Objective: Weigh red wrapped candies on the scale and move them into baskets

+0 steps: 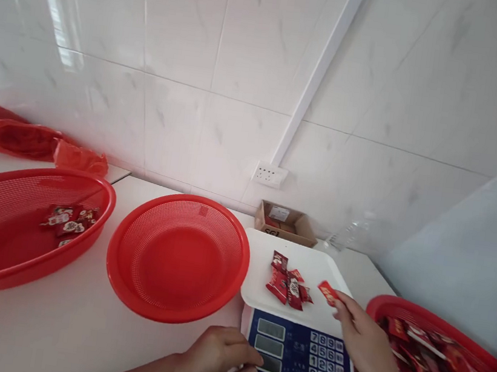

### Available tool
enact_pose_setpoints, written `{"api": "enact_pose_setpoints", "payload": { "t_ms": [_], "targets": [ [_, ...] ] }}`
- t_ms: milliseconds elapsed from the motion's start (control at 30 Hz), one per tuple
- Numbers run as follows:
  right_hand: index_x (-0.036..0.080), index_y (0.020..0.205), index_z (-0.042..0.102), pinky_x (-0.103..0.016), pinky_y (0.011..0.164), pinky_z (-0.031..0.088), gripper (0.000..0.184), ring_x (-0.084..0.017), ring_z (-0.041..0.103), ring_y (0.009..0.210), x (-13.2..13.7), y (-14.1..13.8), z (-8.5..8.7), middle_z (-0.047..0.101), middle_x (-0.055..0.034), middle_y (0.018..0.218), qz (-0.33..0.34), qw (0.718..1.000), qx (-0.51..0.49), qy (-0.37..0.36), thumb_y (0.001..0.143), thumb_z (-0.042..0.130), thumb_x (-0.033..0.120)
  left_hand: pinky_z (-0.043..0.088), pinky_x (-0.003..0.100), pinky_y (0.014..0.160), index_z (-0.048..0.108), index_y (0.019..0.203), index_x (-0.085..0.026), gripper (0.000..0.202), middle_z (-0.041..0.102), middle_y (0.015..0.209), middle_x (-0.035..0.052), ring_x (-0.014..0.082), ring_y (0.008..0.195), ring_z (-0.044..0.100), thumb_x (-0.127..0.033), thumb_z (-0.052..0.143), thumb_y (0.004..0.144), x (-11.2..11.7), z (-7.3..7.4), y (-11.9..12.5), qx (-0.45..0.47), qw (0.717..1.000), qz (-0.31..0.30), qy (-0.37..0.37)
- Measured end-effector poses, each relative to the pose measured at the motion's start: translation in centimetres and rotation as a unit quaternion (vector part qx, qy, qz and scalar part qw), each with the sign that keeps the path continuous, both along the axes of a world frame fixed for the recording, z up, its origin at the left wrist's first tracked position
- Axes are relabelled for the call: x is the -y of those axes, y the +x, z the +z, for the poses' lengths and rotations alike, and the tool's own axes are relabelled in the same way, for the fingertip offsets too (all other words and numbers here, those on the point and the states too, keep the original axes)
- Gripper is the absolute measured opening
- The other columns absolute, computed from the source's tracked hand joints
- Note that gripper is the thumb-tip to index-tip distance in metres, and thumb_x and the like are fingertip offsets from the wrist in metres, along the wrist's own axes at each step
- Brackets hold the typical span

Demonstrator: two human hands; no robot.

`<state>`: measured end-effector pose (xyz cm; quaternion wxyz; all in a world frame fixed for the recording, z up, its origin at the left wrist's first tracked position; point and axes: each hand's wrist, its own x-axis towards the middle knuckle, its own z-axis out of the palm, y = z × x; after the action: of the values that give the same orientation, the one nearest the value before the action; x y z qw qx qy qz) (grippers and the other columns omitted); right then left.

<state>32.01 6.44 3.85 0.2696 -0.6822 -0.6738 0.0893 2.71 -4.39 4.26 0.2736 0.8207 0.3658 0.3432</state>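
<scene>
1. The small red foil candy packet (328, 292) sits at the right hand's (363, 338) fingertips, over the flat white plastic scale tray (312, 258).
2. A pile of red candy packets (287, 282) lies on the tray, just left of those fingers.
3. The round red plastic mesh basket (177, 256) sits behind the left hand's (211, 361) fingers.

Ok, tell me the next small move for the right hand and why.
Probably lower the right hand and release the red packet onto the white pan, beside the pile of packets. The fingertips pinch it just over the pan near its right edge, apart from the pile, while the left hand rests at the front corner of the scale.
</scene>
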Motion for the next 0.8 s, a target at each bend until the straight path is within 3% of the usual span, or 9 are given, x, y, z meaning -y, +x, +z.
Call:
{"api": "enact_pose_setpoints", "payload": {
  "t_ms": [167, 433, 600, 700, 800],
  "targets": [
    [0.021, 0.110, 0.059, -0.038, 0.095, 0.040, 0.044, -0.023, 0.053, 0.110, -1.2, -3.5, 1.0, 0.060, -0.0062, 0.117, 0.039, 0.999, -0.030, -0.022, 0.081, 0.031, 0.040, 0.047, 0.023, 0.070, 0.065, 0.098, -0.018, 0.024, 0.068, 0.083, 0.0081, 0.0155, 0.076, 0.062, -0.020, 0.044, 0.086, -0.3, 2.5, -0.1, 0.041, 0.999, 0.032, -0.009],
    [0.020, 0.118, 0.056, -0.039, 0.091, 0.043, 0.048, -0.023, 0.056, 0.104, -0.3, -3.0, 0.5, 0.058, -0.0075, 0.120, 0.059, 0.995, -0.078, -0.037, 0.080, 0.036, 0.043, 0.047, 0.022, 0.068, 0.064, 0.097, -0.020, 0.022, 0.067, 0.081, 0.0065, 0.0141, 0.073, 0.061, -0.019, 0.045, 0.087, 0.9, 4.0, -1.0, 0.025, 0.999, 0.045, 0.001],
    [0.021, 0.110, 0.060, -0.036, 0.083, 0.049, 0.048, -0.022, 0.061, 0.092, 3.8, -1.1, 0.7, 0.062, -0.0071, 0.113, 0.002, 0.992, -0.123, 0.026, 0.076, 0.043, 0.050, 0.048, 0.022, 0.063, 0.059, 0.100, -0.021, 0.022, 0.065, 0.078, 0.0047, 0.0133, 0.068, 0.061, -0.012, 0.045, 0.085, 2.4, 4.4, -3.0, 0.015, 0.994, 0.070, 0.080],
    [0.021, 0.098, 0.065, -0.034, 0.084, 0.049, 0.044, -0.023, 0.062, 0.094, 7.7, 0.2, 0.2, 0.066, -0.0063, 0.105, -0.052, 0.984, -0.156, 0.072, 0.073, 0.048, 0.054, 0.049, 0.020, 0.062, 0.056, 0.098, -0.021, 0.020, 0.065, 0.077, 0.0025, 0.0120, 0.067, 0.062, -0.010, 0.047, 0.084, 3.5, 4.5, -4.9, -0.001, 0.983, 0.132, 0.127],
    [0.022, 0.091, 0.066, -0.031, 0.077, 0.052, 0.042, -0.023, 0.064, 0.086, 11.4, 1.2, -1.5, 0.069, -0.0061, 0.094, -0.100, 0.975, -0.185, 0.077, 0.070, 0.052, 0.055, 0.049, 0.018, 0.061, 0.056, 0.095, -0.021, 0.017, 0.066, 0.078, 0.0010, 0.0110, 0.068, 0.063, -0.011, 0.048, 0.084, 4.2, 4.5, -6.5, -0.037, 0.965, 0.209, 0.152]
  ]
}}
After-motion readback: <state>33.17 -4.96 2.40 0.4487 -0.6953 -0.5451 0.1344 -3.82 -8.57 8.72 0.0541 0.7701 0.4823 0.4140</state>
